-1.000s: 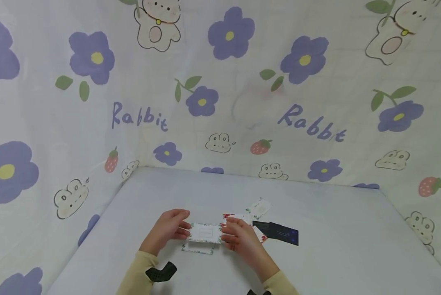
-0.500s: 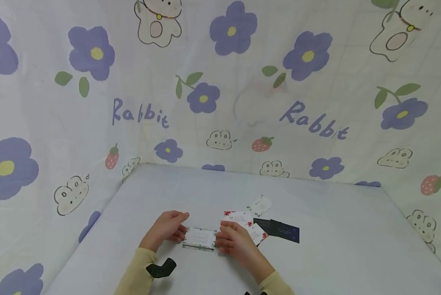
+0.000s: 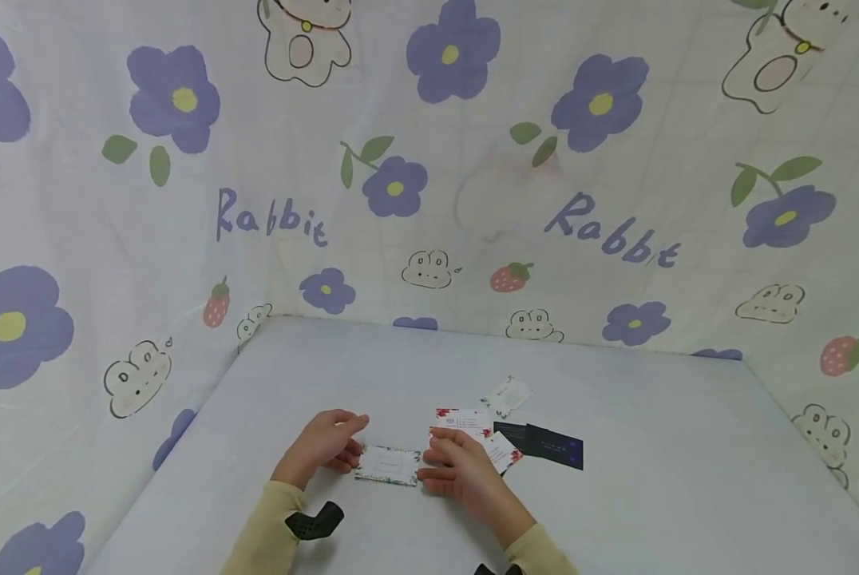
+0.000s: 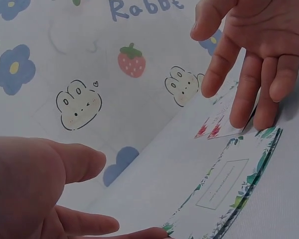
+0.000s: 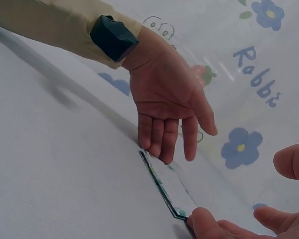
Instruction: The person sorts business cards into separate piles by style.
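Note:
A small stack of white cards [image 3: 388, 465] with a green leafy border lies on the table between both hands. In the left wrist view the top card [image 4: 222, 183] shows a thin framed box of print, and more card edges peek out below it. My left hand [image 3: 322, 449] is at the stack's left end, fingertips right at the short edge, thumb raised. At the opposite end is my right hand [image 3: 469, 477], its lower fingertips at the short edge. The fingers of both hands are fairly straight, as the right wrist view of the left hand [image 5: 162, 94] also shows.
Right of the stack lie white cards with red flowers [image 3: 464, 421], partly behind the right hand. Beyond them are overlapping dark cards [image 3: 557, 449] and a tilted leafy white card [image 3: 508, 396]. A patterned cloth [image 3: 429, 231] rises behind the white table [image 3: 652, 495].
The upper leafy card has come down onto the one below, and their edges now line up as one stack. Both hands have lowered slightly with it.

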A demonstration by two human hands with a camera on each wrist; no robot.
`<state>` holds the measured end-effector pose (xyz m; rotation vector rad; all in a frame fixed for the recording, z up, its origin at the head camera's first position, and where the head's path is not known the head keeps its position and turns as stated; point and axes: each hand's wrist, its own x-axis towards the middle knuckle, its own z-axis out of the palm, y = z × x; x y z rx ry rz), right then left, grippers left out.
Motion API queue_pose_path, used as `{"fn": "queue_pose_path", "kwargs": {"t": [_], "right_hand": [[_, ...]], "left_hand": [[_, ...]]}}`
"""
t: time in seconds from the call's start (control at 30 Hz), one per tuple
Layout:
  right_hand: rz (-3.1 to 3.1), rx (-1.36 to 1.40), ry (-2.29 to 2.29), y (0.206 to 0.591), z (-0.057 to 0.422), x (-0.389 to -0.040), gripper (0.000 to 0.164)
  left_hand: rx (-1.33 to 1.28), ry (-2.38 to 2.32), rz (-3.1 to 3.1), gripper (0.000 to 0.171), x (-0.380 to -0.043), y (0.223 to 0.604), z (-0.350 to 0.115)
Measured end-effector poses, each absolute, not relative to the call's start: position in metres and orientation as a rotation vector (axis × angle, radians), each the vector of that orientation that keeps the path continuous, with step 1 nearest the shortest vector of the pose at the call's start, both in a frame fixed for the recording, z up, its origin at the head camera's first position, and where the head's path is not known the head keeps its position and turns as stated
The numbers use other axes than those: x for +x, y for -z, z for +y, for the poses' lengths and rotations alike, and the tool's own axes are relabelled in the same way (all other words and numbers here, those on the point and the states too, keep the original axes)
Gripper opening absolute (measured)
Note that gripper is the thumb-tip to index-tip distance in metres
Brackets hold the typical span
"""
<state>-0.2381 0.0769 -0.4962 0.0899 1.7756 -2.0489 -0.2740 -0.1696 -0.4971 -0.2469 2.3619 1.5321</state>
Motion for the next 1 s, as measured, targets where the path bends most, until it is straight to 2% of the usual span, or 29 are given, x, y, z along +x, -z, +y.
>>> {"fn": "queue_pose_path", "kwargs": {"t": [0.8,1.0], "right_hand": [[1.777,0.082,2.03,0.493,0.085,-0.239,0.053],[1.796,0.067,2.086,0.483,0.102,-0.245,0.06]], "left_hand": [[-0.239,-1.509,2.412,0.053,-0.274,0.495,-0.168],[-0.209,-1.581,2.488,0.052,-0.276,0.484,-0.171]]}}
